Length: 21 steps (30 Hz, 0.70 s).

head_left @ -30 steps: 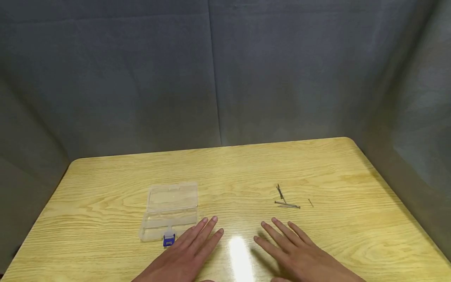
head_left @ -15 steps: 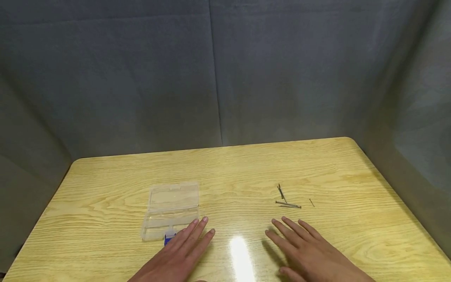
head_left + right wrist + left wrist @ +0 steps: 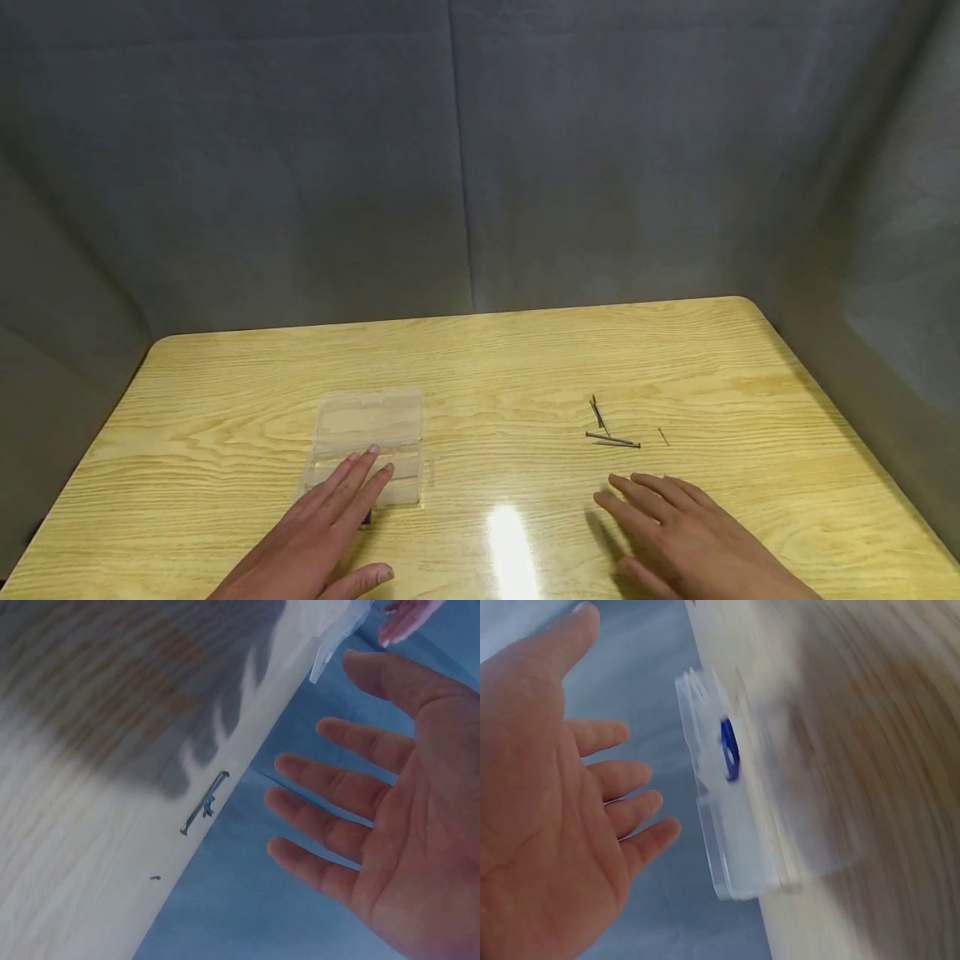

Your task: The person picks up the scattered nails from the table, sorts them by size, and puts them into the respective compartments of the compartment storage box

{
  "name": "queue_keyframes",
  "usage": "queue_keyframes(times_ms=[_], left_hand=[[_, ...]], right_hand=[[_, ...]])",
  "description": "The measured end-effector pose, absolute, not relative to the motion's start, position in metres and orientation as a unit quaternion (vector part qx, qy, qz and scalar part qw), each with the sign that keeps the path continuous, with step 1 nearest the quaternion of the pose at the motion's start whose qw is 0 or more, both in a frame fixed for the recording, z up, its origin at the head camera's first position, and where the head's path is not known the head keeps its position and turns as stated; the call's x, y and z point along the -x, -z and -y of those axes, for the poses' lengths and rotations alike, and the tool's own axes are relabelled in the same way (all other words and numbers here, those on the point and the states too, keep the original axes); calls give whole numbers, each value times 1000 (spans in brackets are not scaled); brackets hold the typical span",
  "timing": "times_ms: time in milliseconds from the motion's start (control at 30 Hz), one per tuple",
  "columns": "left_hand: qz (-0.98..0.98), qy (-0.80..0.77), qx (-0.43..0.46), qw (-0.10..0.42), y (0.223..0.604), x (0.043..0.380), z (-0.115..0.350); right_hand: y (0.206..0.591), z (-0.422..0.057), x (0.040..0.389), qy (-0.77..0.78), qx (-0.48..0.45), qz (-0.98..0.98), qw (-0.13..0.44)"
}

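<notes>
Fingers spread and thumb out, my left hand (image 3: 318, 525) hovers over the near part of a clear plastic box (image 3: 371, 417), overlapping it in the head view. The box lies with its lid folded back; its blue latch (image 3: 730, 749) shows plainly in the left wrist view. My right hand (image 3: 686, 533) has relaxed fingers and holds nothing, its palm raised off the wood in the right wrist view (image 3: 420, 817). Just beyond its fingertips lie several metal nails (image 3: 613, 439), some crossing each other, and one small nail (image 3: 663, 436) apart to the right.
Everything rests on a light wood-grain table (image 3: 495, 367) with rounded far corners. Grey cloth (image 3: 300, 167) hangs behind it and along its sides. A bright light reflection (image 3: 513, 550) shows on the table between the hands.
My left hand has moved left, over the box, and its thumb has spread out. My right hand has shifted a little to the right. Box and nails stay in place.
</notes>
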<state>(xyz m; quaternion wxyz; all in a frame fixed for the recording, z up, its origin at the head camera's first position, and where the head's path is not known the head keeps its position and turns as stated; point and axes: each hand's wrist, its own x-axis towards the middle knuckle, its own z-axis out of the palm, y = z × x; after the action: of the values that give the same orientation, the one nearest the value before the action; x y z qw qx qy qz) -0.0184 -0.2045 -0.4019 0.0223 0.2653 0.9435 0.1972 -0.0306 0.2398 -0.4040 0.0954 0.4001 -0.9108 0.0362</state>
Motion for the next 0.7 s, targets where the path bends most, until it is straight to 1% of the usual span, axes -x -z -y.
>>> queue_keyframes(times_ms=[100, 167, 267, 333, 467, 567, 700], left_hand=[[-949, -206, -236, 38, 399, 21, 214], [-953, -203, -223, 40, 397, 24, 220], [-958, -194, -210, 29, 398, 27, 228], [-961, -185, -203, 12, 398, 29, 234], [-967, -171, -186, -15, 401, 34, 242], [-972, -169, -162, -17, 402, 37, 245], [-973, -189, -132, -14, 406, 40, 248]], right_hand=[[401, -242, 33, -35, -401, 910, 103], [398, -243, 35, -39, -400, 910, 100], [395, -245, 40, -50, -399, 909, 104], [395, -246, 44, -61, -394, 910, 116], [399, -249, 53, -61, -357, 921, 140], [401, -253, 60, -55, -323, 933, 150], [402, -258, 66, -62, -290, 945, 137]])
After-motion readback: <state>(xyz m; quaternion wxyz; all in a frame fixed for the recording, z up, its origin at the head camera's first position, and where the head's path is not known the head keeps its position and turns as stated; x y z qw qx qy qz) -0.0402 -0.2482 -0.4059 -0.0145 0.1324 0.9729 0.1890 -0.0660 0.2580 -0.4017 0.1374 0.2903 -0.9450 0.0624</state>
